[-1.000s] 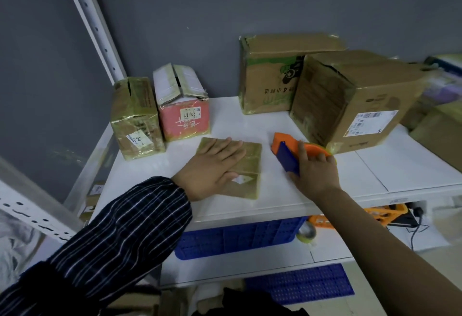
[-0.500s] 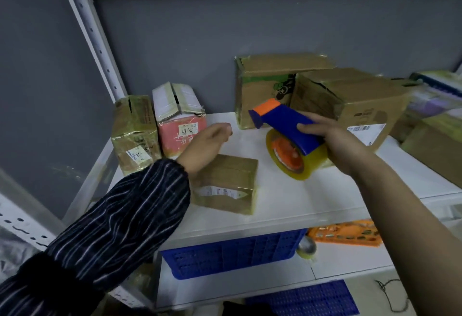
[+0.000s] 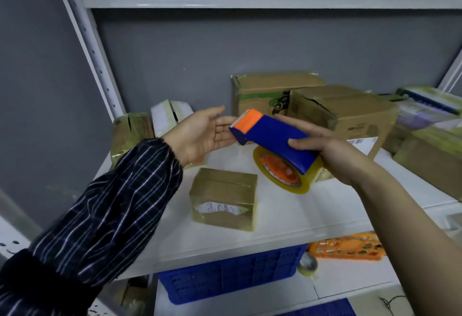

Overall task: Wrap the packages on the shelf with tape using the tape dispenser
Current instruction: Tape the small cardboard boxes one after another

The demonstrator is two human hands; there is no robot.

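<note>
Poking out of a dark striped sleeve [image 3: 112,203], the left hand [image 3: 202,135] hung well left of the grip, released, palm turned up and fingers [image 3: 221,129] straight, their tips at the orange nose of the tape dispenser [image 3: 272,138]; whether they touched it I could not tell. Behind that hand, farther left of the grip, stood a tape-covered box [image 3: 130,133] and a white-topped box [image 3: 170,115], side by side on the white shelf [image 3: 287,218]. Below the grip and a little to its left, a small package [image 3: 225,198] lay flat on the shelf, wrapped in glossy tape, a white label on its near face, touched by neither hand. The dispenser was off the shelf, held in the air, its blue body slanting up toward the left. A roll of yellowish tape [image 3: 287,173] on an orange hub hung right under the grip. The right hand [image 3: 332,155] was grasping the blue body at its lower end, thumb over the near side and fingers along the far side. Behind the grip sat a green-printed box [image 3: 262,93] against the grey wall and, to its right, a brown box [image 3: 350,113] with a shipping label. On the lower level beneath the grip lay a blue crate [image 3: 232,273] and, right of it, an orange crate [image 3: 347,247]
</note>
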